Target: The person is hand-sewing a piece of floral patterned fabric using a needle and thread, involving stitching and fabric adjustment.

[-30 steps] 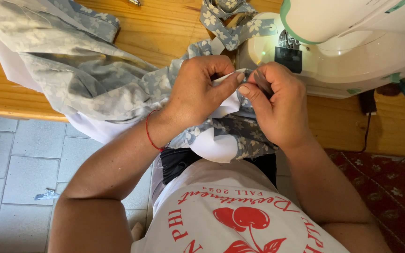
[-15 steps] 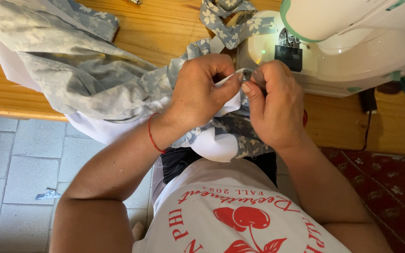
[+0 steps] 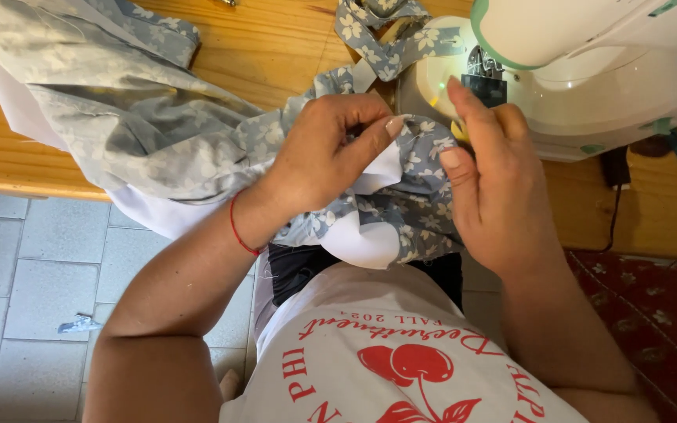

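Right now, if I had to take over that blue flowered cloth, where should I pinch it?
Probably at the folded edge just in front of the sewing machine, where the left hand already pinches the flowered cloth between thumb and fingers. Come from the person's side of the wooden table: there the cloth hangs free over the edge, while the machine blocks the far side. The right hand steadies it alongside.

The sewing machine (image 3: 589,70) stands on the bench (image 3: 260,47) towards its right end, near the front edge. The fabric (image 3: 119,117) lies over the bench's left part and hangs off the front edge, reaching right to the machine's base. At that edge the left hand (image 3: 331,149) pinches the fabric, with the right hand (image 3: 495,188) just beside it, before the machine.
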